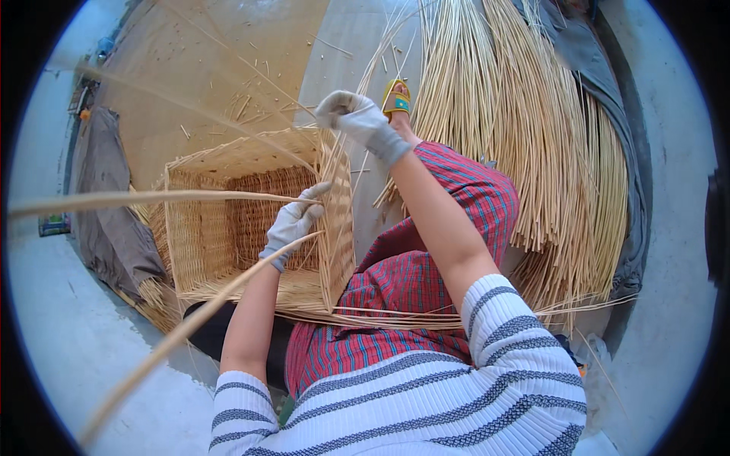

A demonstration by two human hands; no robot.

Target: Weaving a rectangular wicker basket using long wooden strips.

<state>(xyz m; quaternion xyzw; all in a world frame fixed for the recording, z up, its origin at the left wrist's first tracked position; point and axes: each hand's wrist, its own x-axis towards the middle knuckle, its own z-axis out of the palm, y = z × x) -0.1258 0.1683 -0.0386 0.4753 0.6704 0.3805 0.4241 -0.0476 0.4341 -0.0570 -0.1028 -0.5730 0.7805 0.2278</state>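
Observation:
A rectangular woven wicker basket [199, 235] lies tipped in front of me, its opening toward me and long loose rods standing out from its rim. My left hand [293, 224], in a whitish glove, is closed at the basket's right rim, fingers around a pale wicker rod [190, 195] that runs off to the left. Another thick rod [175, 338] sweeps from the rim toward the lower left. Above the rim, my gloved right hand [361, 125] is raised with curled fingers, pinching a thin rod near the basket's upper right corner. The fingertips are partly hidden.
Large bundles of peeled wicker rods [525, 129] lie at the right, beside a grey cloth [608, 99]. Cut scraps [243, 106] litter the brown board ahead. Another dark cloth [118, 205] lies left. My yellow-sandalled foot [397, 99] rests beyond the basket; rods cross my lap.

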